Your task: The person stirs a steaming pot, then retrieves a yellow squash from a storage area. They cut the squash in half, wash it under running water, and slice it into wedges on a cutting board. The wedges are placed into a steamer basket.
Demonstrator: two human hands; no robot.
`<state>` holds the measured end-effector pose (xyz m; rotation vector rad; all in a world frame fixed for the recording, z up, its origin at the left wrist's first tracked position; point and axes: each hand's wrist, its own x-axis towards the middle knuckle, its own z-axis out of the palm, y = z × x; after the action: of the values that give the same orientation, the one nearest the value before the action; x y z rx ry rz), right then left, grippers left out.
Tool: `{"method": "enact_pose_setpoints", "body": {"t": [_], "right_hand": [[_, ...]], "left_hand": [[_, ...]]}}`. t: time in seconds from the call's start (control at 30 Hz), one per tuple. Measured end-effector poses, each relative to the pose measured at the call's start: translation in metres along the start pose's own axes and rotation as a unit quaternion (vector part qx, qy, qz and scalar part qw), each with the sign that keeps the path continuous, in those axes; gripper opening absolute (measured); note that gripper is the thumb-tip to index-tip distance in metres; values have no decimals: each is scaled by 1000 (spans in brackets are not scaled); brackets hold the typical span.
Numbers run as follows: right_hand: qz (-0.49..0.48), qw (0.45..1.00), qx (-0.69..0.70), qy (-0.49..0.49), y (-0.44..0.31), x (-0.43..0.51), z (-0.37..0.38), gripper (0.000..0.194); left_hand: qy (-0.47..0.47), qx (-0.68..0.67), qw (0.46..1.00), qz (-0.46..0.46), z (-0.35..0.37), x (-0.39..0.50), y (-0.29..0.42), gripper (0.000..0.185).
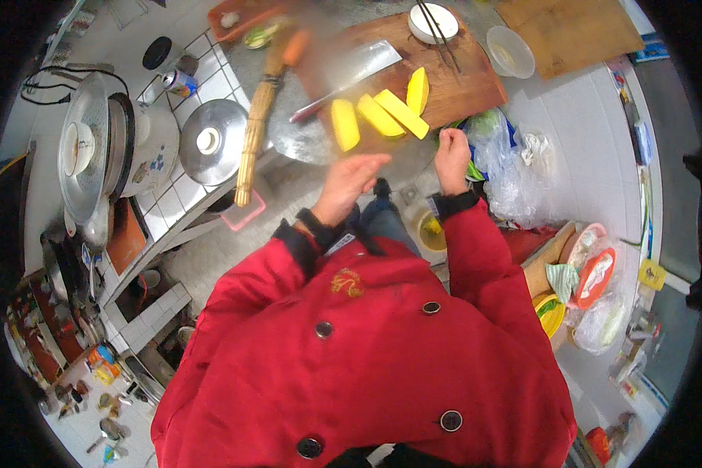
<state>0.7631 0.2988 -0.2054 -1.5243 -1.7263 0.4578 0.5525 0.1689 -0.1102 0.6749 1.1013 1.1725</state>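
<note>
Several yellow wedges, perhaps of squash, lie along the near edge of a wooden cutting board (456, 88); one wedge (344, 124) is at the left. Behind them a cleaver (351, 79) rests on the board, its blade partly blurred. A white bowl (433, 24) with dark chopsticks (439, 35) across it stands at the far side. My left hand (351, 181) is held just below the wedges, fingers curled together and pointing right; whether anything small is in it cannot be told. My right hand (452, 155) is closed loosely near the board's near right corner, touching nothing visible.
A straw brush (257, 128) lies at the counter's left edge beside a metal lid (213, 140). A carrot (295, 48) lies beyond it. A translucent bowl (510, 51) stands right of the board. Plastic bags (512, 169) hang at right. A bucket (432, 231) stands on the floor below.
</note>
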Motion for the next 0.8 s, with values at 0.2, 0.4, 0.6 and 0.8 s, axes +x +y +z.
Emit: {"method": "enact_pose_setpoints", "body": {"t": [0.2, 0.4, 0.6, 0.8], "right_hand": [[133, 989, 47, -46, -2, -77, -49, 22], [240, 970, -47, 13, 39, -147, -101, 29], [337, 931, -130, 54, 100, -205, -147, 29], [347, 932, -96, 49, 143, -266, -162, 27]], "left_hand": [[-59, 27, 998, -18, 12, 6, -16, 35], [-107, 52, 991, -66, 40, 2, -45, 28], [-104, 104, 981, -129, 77, -6, -99, 26], [-45, 199, 965, -165, 121, -6, -205, 28]]}}
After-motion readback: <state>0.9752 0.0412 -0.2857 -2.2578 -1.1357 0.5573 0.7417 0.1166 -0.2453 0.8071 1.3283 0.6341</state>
